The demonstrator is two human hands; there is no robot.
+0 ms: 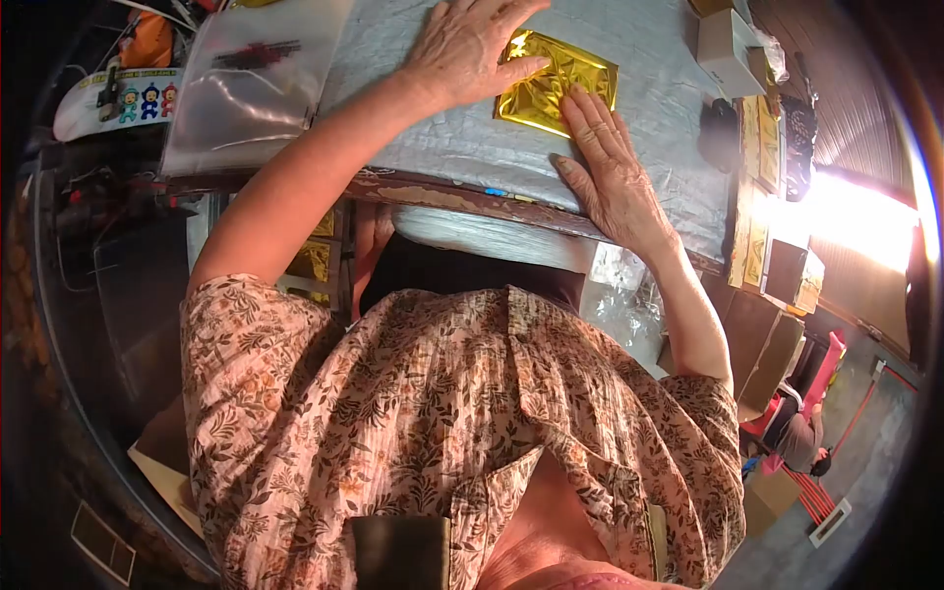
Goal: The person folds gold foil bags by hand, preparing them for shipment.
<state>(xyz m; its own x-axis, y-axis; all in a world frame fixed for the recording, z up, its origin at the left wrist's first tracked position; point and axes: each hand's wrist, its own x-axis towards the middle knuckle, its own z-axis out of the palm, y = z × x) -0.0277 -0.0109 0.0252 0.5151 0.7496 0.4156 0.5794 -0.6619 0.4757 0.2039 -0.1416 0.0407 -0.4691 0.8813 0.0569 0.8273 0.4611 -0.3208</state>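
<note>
A shiny gold foil packet (pixel 536 103) lies on the grey covered worktable (pixel 433 138), its surface creased. My left hand (pixel 467 49) is over its far left side, fingers stretched forward and thumb on the foil; the top edge of the view cuts off part of the fingers. Flat on the packet's right side rest the fingers of my right hand (pixel 615 177), with the thumb spread off to the left of them. Neither hand is wrapped round anything.
Clear plastic sheets or bags (pixel 246 98) lie at the table's left. A white box (pixel 730 54) stands at the far right, near brown cartons (pixel 762 344). The worn table edge (pixel 442 192) runs before my body. Another person (pixel 796 433) is at the lower right.
</note>
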